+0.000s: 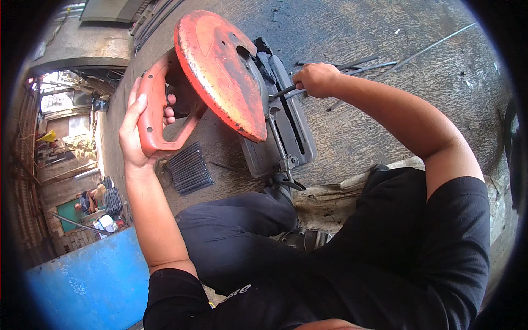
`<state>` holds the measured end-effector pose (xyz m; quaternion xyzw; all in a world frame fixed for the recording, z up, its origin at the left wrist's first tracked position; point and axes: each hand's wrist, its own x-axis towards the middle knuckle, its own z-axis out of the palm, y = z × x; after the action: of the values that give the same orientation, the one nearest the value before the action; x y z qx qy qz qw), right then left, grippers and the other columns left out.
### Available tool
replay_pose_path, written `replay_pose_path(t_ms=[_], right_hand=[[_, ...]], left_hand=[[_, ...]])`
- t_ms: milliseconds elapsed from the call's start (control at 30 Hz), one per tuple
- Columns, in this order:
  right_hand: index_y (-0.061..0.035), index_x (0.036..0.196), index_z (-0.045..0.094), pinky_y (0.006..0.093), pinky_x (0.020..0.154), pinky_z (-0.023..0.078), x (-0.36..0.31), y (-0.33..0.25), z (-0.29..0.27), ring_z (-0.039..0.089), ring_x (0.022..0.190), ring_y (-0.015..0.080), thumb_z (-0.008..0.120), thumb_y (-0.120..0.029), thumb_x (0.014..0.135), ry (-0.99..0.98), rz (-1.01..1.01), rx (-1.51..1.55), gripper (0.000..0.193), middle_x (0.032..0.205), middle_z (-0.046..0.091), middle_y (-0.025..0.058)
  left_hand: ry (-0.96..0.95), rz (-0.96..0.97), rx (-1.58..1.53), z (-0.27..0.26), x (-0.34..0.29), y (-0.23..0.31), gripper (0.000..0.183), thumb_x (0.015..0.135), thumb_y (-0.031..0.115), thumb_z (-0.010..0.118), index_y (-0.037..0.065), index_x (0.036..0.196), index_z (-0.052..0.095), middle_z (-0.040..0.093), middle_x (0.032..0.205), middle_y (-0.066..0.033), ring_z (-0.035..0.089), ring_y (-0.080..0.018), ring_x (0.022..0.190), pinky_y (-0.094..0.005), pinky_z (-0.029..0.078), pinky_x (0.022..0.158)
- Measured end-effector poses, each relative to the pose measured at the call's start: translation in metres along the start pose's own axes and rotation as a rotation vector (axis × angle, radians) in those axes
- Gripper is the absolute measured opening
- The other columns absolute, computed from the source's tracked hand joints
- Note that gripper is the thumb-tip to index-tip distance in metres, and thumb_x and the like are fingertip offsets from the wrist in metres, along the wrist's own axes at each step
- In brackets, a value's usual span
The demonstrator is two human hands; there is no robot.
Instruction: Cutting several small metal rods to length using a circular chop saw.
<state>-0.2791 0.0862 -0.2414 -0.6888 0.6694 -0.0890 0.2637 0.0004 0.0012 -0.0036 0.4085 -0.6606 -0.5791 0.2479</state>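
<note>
Nearest, along the bottom, are the black short-sleeved shirt and dark trousers of a person sitting low, seen from their own head and looking down. Crumpled, dirty pale material lies by the legs.

Beyond the knees stands a cut-off saw with a grey base, on the ground in front of the person. Its round orange guard, scuffed and blackened, is tilted above the base. The left hand is wrapped around the saw's orange loop handle, its fingertips showing through the opening and its thumb lying along the outside. The right hand reaches in from the other side, fingers curled tightly around a dark rod; the rod points in under the guard, over the base. Whether its end touches the blade is hidden.

Left of the base, a neat row of short dark rods lies on the ground, with one loose short piece just beside it. To the left is a blue panel.

Past the right hand lie more dark bars and a long thin pale rod. Farthest off, at the left, a cluttered area opens to daylight, with a small yellow object in it.
</note>
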Motion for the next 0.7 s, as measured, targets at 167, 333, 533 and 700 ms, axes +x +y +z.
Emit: replay_pose_path(t_ms=[167,333,533,700], right_hand=[[-0.0118,0.107,0.07,0.0413,0.085,0.052,0.0,-0.009,-0.008,0.065,0.102,0.0296,0.051,-0.029,0.095,-0.082,0.091,-0.063,0.029,0.104,0.069,0.0131],[-0.0104,0.104,0.071,0.0415,0.087,0.051,-0.01,-0.019,-0.016,0.065,0.103,0.0303,0.045,-0.034,0.097,-0.04,0.069,-0.082,0.036,0.105,0.069,0.0141],[-0.0115,0.109,0.07,0.0422,0.091,0.049,-0.011,-0.017,-0.017,0.063,0.107,0.0313,0.041,-0.036,0.099,-0.049,0.09,-0.043,0.039,0.111,0.067,0.0148],[-0.0113,0.112,0.068,0.0419,0.094,0.047,-0.009,-0.018,-0.007,0.061,0.11,0.0314,0.039,-0.037,0.1,-0.099,0.128,0.021,0.041,0.113,0.066,0.0159]], left_hand=[[-0.005,-0.017,0.006,-0.002,0.001,0.0,0.065,0.094,0.03,0.049,0.003,0.148,0.023,0.058,0.106,-0.0205,0.059,-0.0188,0.075,-0.0285,0.051,0.066],[-0.016,-0.005,0.056,-0.007,0.001,0.001,0.066,0.094,0.029,0.048,0.002,0.148,0.022,0.058,0.106,-0.0196,0.059,-0.0174,0.075,-0.0259,0.049,0.063],[0.015,0.022,0.072,-0.002,0.0,0.0,0.065,0.094,0.027,0.047,0.001,0.148,0.022,0.056,0.109,-0.0186,0.058,-0.0163,0.078,-0.0249,0.048,0.061],[-0.018,0.019,0.069,-0.006,0.001,0.0,0.065,0.094,0.027,0.048,0.001,0.148,0.022,0.056,0.108,-0.0189,0.058,-0.0166,0.077,-0.0251,0.048,0.061]])
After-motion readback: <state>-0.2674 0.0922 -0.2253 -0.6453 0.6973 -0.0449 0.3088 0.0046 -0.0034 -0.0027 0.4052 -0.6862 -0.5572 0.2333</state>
